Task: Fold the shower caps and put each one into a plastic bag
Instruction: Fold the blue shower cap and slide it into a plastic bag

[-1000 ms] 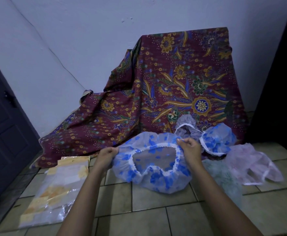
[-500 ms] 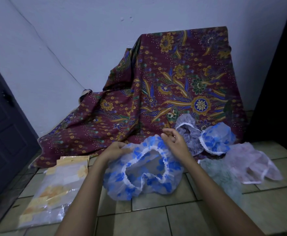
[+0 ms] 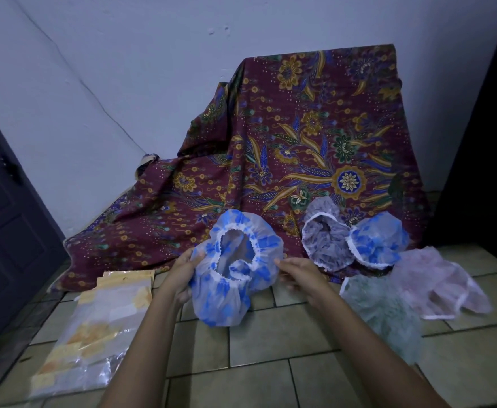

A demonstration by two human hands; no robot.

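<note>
I hold a blue-flowered shower cap [image 3: 226, 293] above the tiled floor, its white elastic opening facing me. My left hand [image 3: 182, 275] grips its left edge. My right hand [image 3: 300, 275] pinches its right edge. Other caps lie to the right: a purple one [image 3: 324, 240], a second blue one [image 3: 379, 242], a pink one [image 3: 441, 287] and a pale green one [image 3: 385, 313]. A stack of clear plastic bags [image 3: 94, 340] with yellow headers lies on the floor at the left.
A maroon batik cloth [image 3: 300, 142] drapes over something against the white wall behind the caps. A dark door [image 3: 6, 231] stands at the left. Beige floor tiles [image 3: 271, 334] spread in front of me.
My hands shifted along the cap's rim: the right hand dropped from the top edge to the right side, the left hand moved in, and the cap's opening gathered smaller and turned toward me.
</note>
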